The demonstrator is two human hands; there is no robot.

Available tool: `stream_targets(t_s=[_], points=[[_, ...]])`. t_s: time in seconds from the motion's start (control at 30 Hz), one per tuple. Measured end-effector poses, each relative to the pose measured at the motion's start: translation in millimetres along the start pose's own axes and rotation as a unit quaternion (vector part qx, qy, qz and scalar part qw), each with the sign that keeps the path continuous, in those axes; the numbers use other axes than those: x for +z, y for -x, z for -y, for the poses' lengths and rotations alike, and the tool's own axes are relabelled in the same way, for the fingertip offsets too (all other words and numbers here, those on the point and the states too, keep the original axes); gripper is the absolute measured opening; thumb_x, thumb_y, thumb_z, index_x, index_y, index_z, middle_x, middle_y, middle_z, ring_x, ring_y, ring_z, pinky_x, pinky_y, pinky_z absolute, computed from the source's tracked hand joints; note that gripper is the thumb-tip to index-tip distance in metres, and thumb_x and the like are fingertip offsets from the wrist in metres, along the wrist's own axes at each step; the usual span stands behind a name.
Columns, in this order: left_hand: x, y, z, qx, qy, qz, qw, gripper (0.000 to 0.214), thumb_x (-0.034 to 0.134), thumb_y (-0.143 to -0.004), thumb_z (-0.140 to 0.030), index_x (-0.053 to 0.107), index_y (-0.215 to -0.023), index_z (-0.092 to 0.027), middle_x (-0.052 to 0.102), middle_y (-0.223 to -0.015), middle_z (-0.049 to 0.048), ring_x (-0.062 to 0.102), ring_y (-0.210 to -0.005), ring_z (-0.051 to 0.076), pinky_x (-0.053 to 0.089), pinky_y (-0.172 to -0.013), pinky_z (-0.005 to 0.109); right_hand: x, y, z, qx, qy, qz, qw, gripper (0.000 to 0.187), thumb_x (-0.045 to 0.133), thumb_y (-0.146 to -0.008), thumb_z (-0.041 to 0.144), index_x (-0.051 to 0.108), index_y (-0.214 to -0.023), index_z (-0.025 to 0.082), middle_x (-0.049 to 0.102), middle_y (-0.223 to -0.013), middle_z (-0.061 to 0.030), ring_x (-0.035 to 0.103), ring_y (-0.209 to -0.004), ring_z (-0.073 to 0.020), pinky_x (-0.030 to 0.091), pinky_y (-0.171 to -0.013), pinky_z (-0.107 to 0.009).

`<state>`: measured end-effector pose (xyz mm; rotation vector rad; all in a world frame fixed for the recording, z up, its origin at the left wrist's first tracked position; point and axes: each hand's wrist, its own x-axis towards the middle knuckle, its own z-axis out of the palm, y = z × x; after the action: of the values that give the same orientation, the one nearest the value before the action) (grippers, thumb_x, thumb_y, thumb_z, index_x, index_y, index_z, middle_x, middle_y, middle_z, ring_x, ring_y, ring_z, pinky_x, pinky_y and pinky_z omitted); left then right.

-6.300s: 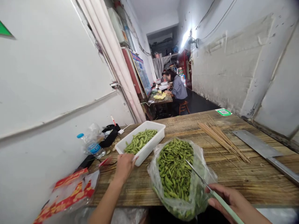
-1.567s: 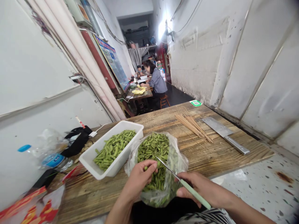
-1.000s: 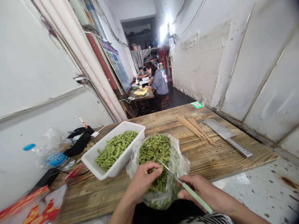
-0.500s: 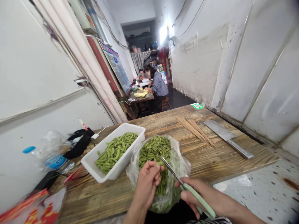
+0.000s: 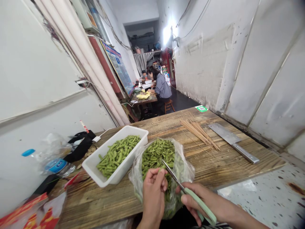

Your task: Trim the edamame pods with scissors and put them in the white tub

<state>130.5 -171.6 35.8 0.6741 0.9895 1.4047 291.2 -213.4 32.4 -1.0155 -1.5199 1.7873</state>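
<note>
My left hand (image 5: 154, 187) is closed, its thumb and fingers pinching a green edamame pod (image 5: 163, 166). In my right hand (image 5: 200, 202) is a pair of scissors (image 5: 199, 199) with pale green handles, fingers wrapped round the grips. Their blades reach up and left to the pod, with the tips right beside it. Under both hands stands a clear plastic bag (image 5: 187, 168), rolled open and full of edamame pods (image 5: 158, 152). A white plastic tub (image 5: 90, 166) left of the bag holds more pods (image 5: 119, 156).
Bamboo skewers (image 5: 200, 133) and a cleaver (image 5: 232, 141) lie on the wooden table (image 5: 100, 203) at the right. A water bottle (image 5: 56, 165) and red-and-white packaging (image 5: 35, 213) are at the left. Two people (image 5: 162, 86) sit at a farther table.
My left hand has shifted slightly right, with the pod. The scissors have moved a little left, so the blade tips now sit closer over the pod's end.
</note>
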Motion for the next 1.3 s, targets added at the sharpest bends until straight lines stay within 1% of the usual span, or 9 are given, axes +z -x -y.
stream_targets(t_s=[0.53, 0.67, 0.73, 0.8, 0.83, 0.9, 0.97, 1.13, 1.3], points=[[2.9, 5, 2, -0.021, -0.016, 0.002, 1.0, 0.024, 0.075, -0.064, -0.031, 0.058, -0.066, -0.014, 0.055, -0.058, -0.0033, 0.038, -0.046, 0.004, 0.031, -0.043, 0.016, 5, -7, -5, 0.031, -0.082, -0.027, 0.996, 0.044, 0.059, -0.08, 0.058, 0.05, -0.09, 0.017, 0.043, -0.054, 0.0094, 0.038, -0.033, -0.003, 0.036, -0.027, -0.01], [-10.6, -11, -24, 0.075, -0.107, -0.056, 0.99, 0.023, 0.071, -0.066, -0.032, 0.058, -0.071, -0.015, 0.056, -0.062, -0.003, 0.04, -0.047, 0.006, 0.032, -0.045, 0.019, 1, -8, -8, 0.037, -0.07, -0.025, 0.997, 0.044, 0.062, -0.077, 0.057, 0.051, -0.091, 0.017, 0.041, -0.046, 0.011, 0.038, -0.031, -0.0042, 0.034, -0.026, -0.01], [-29.8, -29, -55, 0.201, -0.211, -0.159, 0.943, 0.022, 0.068, -0.068, -0.034, 0.059, -0.077, -0.016, 0.055, -0.062, -0.0035, 0.045, -0.051, 0.009, 0.036, -0.05, 0.022, -2, -7, -9, 0.036, -0.06, -0.029, 0.997, 0.045, 0.061, -0.078, 0.057, 0.051, -0.094, 0.017, 0.042, -0.046, 0.011, 0.039, -0.031, -0.0042, 0.034, -0.027, -0.01], [-54.2, -49, -90, 0.33, -0.36, -0.314, 0.814, 0.025, 0.065, -0.071, -0.038, 0.061, -0.085, -0.017, 0.059, -0.07, 0.0, 0.053, -0.061, 0.015, 0.043, -0.06, 0.029, -4, -5, -10, 0.029, -0.05, -0.037, 0.998, 0.045, 0.059, -0.08, 0.057, 0.051, -0.095, 0.017, 0.042, -0.047, 0.011, 0.038, -0.032, -0.0039, 0.034, -0.029, -0.01], [-65.9, -59, -105, 0.362, -0.45, -0.337, 0.744, 0.026, 0.063, -0.074, -0.039, 0.063, -0.087, -0.017, 0.062, -0.077, 0.004, 0.057, -0.071, 0.02, 0.044, -0.067, 0.034, -5, -5, -10, 0.026, -0.045, -0.038, 0.998, 0.044, 0.058, -0.08, 0.057, 0.051, -0.096, 0.016, 0.042, -0.046, 0.011, 0.038, -0.032, -0.0039, 0.034, -0.029, -0.01], [-82.5, -74, -123, 0.353, -0.626, -0.249, 0.649, 0.031, 0.062, -0.074, -0.042, 0.066, -0.09, -0.017, 0.065, -0.091, 0.0129, 0.058, -0.088, 0.032, 0.043, -0.075, 0.045, -5, -5, -11, 0.021, -0.039, -0.034, 0.998, 0.044, 0.058, -0.081, 0.057, 0.051, -0.096, 0.016, 0.041, -0.045, 0.0112, 0.038, -0.033, -0.004, 0.033, -0.03, -0.01], [-85.9, -82, -121, 0.359, -0.698, -0.156, 0.6, 0.034, 0.059, -0.077, -0.041, 0.067, -0.096, -0.013, 0.063, -0.105, 0.0208, 0.056, -0.098, 0.04, 0.041, -0.08, 0.053, -5, -6, -11, 0.017, -0.042, -0.027, 0.999, 0.045, 0.058, -0.08, 0.057, 0.051, -0.097, 0.016, 0.04, -0.045, 0.0113, 0.037, -0.033, -0.004, 0.033, -0.03, -0.01], [-57.4, -91, -61, 0.344, -0.705, 0.17, 0.596, 0.017, 0.054, -0.08, -0.021, 0.07, -0.087, -0.022, 0.07, -0.093, 0.0064, 0.062, -0.091, 0.023, 0.047, -0.085, 0.034, -5, -7, -7, 0.019, -0.029, -0.023, 0.999, 0.048, 0.058, -0.078, 0.06, 0.051, -0.096, 0.016, 0.039, -0.044, 0.0117, 0.036, -0.032, -0.0045, 0.032, -0.03, -0.011], [-50.1, -113, -27, 0.221, -0.734, 0.254, 0.59, 0.025, 0.054, -0.074, -0.008, 0.067, -0.093, -0.019, 0.067, -0.097, 0.0088, 0.059, -0.098, 0.024, 0.043, -0.09, 0.035, -6, -3, -3, 0.036, -0.021, -0.021, 0.999, 0.049, 0.059, -0.076, 0.062, 0.051, -0.096, 0.017, 0.039, -0.046, 0.0115, 0.036, -0.032, -0.0043, 0.03, -0.03, -0.011]])
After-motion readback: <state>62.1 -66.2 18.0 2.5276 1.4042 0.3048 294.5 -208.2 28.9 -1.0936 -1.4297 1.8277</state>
